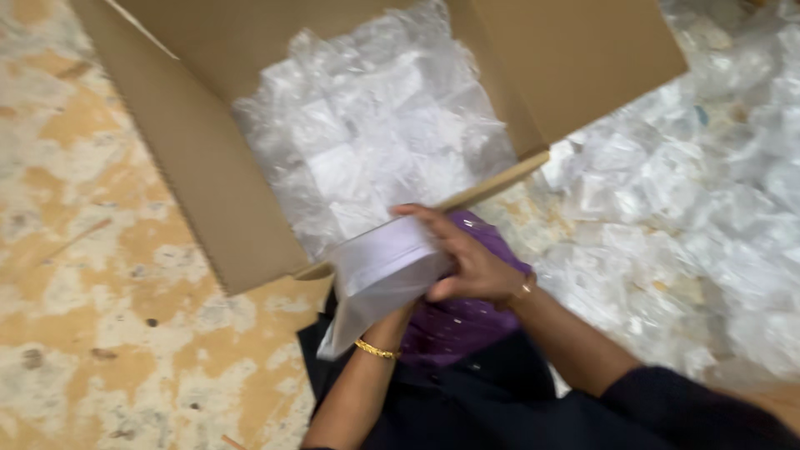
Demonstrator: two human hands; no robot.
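While the right hand (471, 262) presses flat over a white packet in a clear bag (385, 271), the left hand, hidden beneath it, appears to grip its underside. The packet sits just before an open cardboard box (208, 183) full of clear bags (375, 142); more bags (692, 192) cover the floor (92, 333) to the right

Dark sleeve (692, 408), gold bangle (376, 350), purple garment (467, 321)

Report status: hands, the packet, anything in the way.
Right hand clasps white packet in clear bag; left hand mostly hidden beneath it. Packet held at near edge of open cardboard box filled with bagged packets. Nothing in the way.
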